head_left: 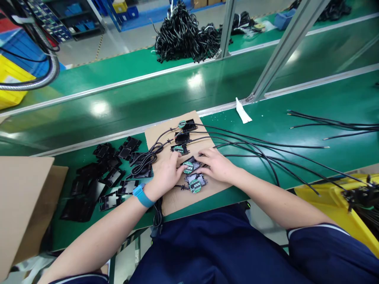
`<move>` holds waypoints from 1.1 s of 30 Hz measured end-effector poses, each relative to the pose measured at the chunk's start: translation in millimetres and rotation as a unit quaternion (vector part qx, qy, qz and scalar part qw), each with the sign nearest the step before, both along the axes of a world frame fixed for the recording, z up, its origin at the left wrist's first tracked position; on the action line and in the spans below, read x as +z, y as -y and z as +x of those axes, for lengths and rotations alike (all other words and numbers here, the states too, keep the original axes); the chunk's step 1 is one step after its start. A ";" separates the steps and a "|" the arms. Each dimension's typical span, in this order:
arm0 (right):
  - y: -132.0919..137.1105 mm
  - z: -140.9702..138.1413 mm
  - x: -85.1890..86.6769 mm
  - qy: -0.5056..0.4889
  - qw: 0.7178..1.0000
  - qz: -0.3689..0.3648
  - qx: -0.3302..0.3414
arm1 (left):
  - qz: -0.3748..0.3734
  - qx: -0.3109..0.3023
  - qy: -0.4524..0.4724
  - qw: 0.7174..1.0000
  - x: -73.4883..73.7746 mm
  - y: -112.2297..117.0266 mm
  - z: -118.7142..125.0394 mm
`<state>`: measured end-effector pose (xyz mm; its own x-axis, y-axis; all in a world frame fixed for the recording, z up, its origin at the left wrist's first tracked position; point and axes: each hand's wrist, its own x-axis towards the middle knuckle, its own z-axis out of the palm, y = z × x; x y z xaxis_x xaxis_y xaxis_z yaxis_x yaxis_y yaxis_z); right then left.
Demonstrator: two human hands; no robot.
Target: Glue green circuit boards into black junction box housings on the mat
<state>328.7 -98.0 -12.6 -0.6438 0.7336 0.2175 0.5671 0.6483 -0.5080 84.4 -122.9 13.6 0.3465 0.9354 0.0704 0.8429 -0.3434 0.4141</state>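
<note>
At the far left, a cardboard box (26,197) is seen beside the green desk (71,156). Next to it, a loose pile of black plastic cases (89,189) is spread over the desk, followed by a coil of black cable (145,161). A blue wristband (142,195) is worn on the left wrist, and the left hand (167,173) is laid over a cardboard sheet (174,203), its thumb placed at the edge of a round circuit board (188,167); whether the board is pinched cannot be told. That board is set on a black case in the middle of the sheet, between the two hands. Above it three more cases (182,137) are lined up, and below it another round board (195,185) is rested on a case. The right end of the middle case is met by the bent fingers of the right hand (217,163); its grip cannot be made out. Farther right, black cables (260,142) are stretched across the desk, and a yellow bin (316,197) is placed beside it.
</note>
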 end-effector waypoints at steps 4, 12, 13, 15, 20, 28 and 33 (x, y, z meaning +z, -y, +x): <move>19.9 5.9 9.7 -0.007 1.000 0.016 -0.012 | 0.077 -0.003 -0.042 0.996 26.9 45.2 -23.2; 52.5 -2.8 0.3 0.061 0.995 0.018 0.074 | 0.042 0.083 -0.172 0.981 -5.5 161.6 -59.0; 51.1 -3.4 -1.7 0.064 0.995 0.017 0.076 | 0.043 0.068 -0.168 0.983 -11.4 164.8 -63.1; 47.4 -3.3 -4.1 0.059 0.995 0.007 0.078 | 0.050 0.018 -0.166 0.985 -16.2 163.9 -75.9; 45.1 -0.9 -8.3 0.028 0.995 -0.011 0.092 | 0.090 -0.049 -0.198 0.975 7.0 154.0 -107.2; 52.7 -0.5 -11.2 -0.025 0.996 -0.018 0.083 | 0.050 -0.123 -0.114 0.985 0.0 163.1 -101.3; 52.3 -1.2 -6.3 -0.026 0.996 -0.022 0.084 | 0.094 0.043 -0.055 0.993 -7.3 137.3 -116.0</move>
